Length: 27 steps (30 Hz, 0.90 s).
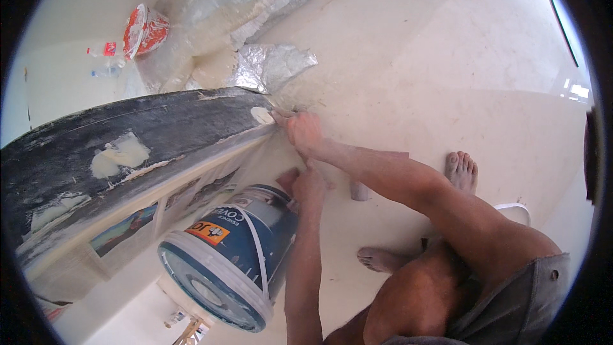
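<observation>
One blue bucket [237, 250] with a white handle occupies the lower left, rim end nearest the camera. Left hand [310, 186]: located at the bucket's far end, fingers bent; a reddish-brown flat piece [287, 179] shows beside the fingers, but whether it is gripped cannot be determined. Right hand [305, 133]: fingers curled at the end of the dark board [182, 115], just beside a round whitish patch [262, 115]; any held item cannot be discerned. The board extends leftward from this point, bearing further pale patches. Beyond it, a silvery sheet [274, 67] covers part of the pale floor [396, 76], near a red bucket [153, 30] smeared white.
</observation>
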Each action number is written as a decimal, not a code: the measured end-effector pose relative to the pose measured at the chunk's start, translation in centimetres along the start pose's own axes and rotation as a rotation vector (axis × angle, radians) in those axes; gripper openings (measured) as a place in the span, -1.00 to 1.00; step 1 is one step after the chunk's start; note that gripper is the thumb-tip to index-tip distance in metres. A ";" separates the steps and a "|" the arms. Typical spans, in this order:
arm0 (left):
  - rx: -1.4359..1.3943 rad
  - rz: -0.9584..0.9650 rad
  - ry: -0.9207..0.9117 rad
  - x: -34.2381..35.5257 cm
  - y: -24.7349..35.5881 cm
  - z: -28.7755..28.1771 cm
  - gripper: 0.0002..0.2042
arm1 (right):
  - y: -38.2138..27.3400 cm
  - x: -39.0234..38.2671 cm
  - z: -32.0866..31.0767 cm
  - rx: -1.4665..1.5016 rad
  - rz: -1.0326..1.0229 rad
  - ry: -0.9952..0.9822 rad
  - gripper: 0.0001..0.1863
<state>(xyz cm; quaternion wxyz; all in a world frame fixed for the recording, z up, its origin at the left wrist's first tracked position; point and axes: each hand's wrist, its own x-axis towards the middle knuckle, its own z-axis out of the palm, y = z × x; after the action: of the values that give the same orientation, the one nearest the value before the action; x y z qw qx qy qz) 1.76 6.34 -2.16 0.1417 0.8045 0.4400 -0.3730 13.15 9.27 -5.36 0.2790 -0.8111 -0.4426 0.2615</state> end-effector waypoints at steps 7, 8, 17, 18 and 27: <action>0.015 0.023 -0.035 0.3 -0.6 0.9 -0.27 | 0.6 0.2 -0.7 -0.012 -0.197 0.141 -0.47; 0.009 0.005 -0.032 -0.2 0.2 -0.1 -0.26 | 1.0 0.5 -1.0 -0.042 -0.209 0.135 -0.47; 0.097 0.086 0.063 -0.3 -0.2 0.7 -0.03 | 0.2 2.0 -2.1 -0.103 -0.065 -0.201 -0.36; 0.077 0.075 0.076 -0.1 -0.3 0.4 -0.03 | -0.2 2.2 -2.5 -0.116 -0.046 -0.259 -0.35; 0.080 0.085 0.022 0.3 -1.0 1.0 -0.14 | -0.4 1.9 -2.3 -0.127 -0.113 -0.086 -0.42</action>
<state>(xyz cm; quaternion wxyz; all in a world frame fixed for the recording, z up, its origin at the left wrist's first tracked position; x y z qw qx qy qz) 0.58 6.48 -2.94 0.1201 0.8316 0.3916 -0.3751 15.39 10.53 -3.77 0.2220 -0.7888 -0.5151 0.2515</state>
